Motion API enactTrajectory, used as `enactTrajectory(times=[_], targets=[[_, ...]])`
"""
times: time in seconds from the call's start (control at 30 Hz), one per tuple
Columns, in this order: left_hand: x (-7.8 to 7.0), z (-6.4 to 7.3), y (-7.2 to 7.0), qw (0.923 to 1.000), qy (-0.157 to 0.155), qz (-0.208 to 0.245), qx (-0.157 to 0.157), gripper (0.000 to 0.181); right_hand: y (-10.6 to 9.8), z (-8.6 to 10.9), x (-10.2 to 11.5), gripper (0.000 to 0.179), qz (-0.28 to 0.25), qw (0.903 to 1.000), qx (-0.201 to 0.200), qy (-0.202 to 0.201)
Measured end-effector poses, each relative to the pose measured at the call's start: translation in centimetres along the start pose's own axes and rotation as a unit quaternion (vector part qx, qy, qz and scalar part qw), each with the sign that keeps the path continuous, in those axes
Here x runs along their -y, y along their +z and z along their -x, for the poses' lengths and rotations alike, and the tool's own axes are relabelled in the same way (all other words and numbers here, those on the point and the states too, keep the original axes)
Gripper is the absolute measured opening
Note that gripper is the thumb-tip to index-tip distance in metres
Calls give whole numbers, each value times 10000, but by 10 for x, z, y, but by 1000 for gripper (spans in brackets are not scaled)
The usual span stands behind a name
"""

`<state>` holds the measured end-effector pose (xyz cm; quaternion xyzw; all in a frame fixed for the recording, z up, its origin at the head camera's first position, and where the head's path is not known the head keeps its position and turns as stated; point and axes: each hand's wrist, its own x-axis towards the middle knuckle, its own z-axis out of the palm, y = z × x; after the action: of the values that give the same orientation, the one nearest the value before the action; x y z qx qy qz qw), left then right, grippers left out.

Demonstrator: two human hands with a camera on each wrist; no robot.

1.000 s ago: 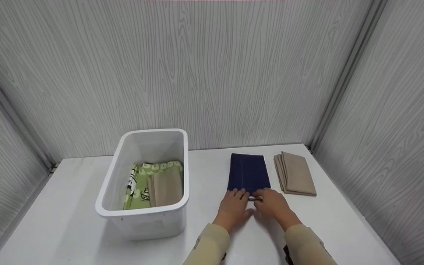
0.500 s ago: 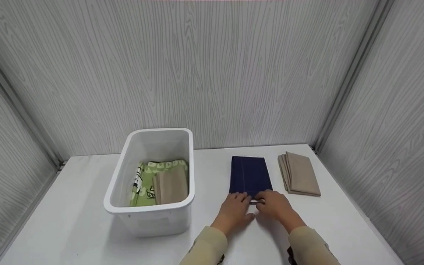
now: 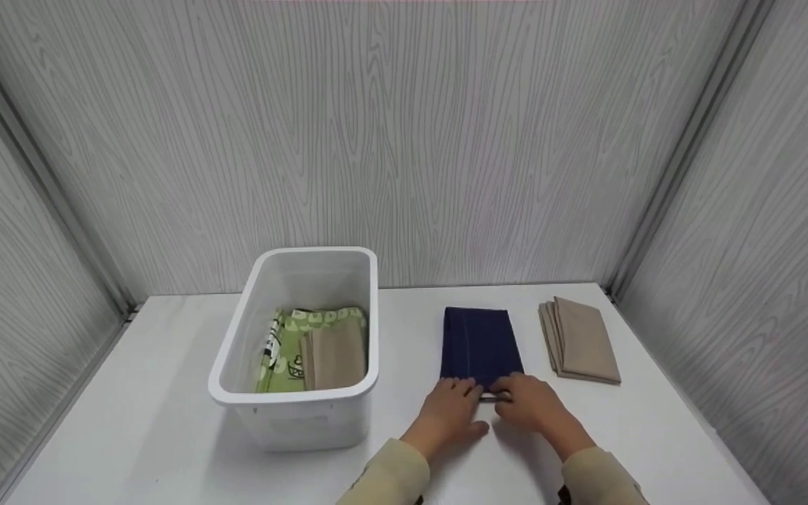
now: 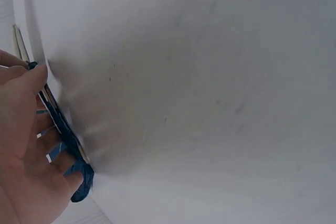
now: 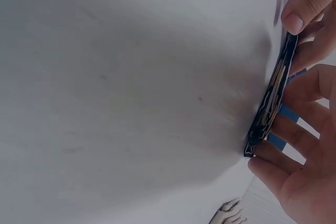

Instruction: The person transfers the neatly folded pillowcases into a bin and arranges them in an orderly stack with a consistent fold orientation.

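Observation:
A folded navy cloth (image 3: 480, 344) lies flat on the white table (image 3: 165, 393), right of the bin. Both hands are at its near edge. My left hand (image 3: 454, 400) holds the near left corner and my right hand (image 3: 527, 400) the near right corner. In the left wrist view the thumb and fingers of the left hand (image 4: 31, 129) pinch the layered cloth edge (image 4: 63, 127). In the right wrist view the right hand (image 5: 304, 103) pinches the cloth edge (image 5: 270, 103) the same way, thumb on one side and fingers on the other.
A white plastic bin (image 3: 292, 421) stands at the left and holds a green patterned cloth (image 3: 281, 347) and a folded tan cloth (image 3: 334, 358). A stack of folded tan cloths (image 3: 583, 340) lies right of the navy one. Grey wood-grain walls enclose the table.
Both hands stay on the near edge of the navy cloth. The head view has drifted, so the bin and cloths sit a little further right and lower in the picture.

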<state>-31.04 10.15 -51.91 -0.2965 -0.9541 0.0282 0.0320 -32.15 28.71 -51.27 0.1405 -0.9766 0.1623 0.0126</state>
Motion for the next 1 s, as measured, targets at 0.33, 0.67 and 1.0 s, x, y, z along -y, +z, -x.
enactTrajectory(times=[0.33,0.67,1.0], targets=[[0,4,4,9995,0,44,-299,59,-5,4,8,30,90,9998,173,-32],[3,20,0,9996,91,-47,-273,61,0,12,14,32,0,9992,198,-351],[0,25,-7,9996,-22,258,-119,58,1,22,20,33,133,9985,220,-488]])
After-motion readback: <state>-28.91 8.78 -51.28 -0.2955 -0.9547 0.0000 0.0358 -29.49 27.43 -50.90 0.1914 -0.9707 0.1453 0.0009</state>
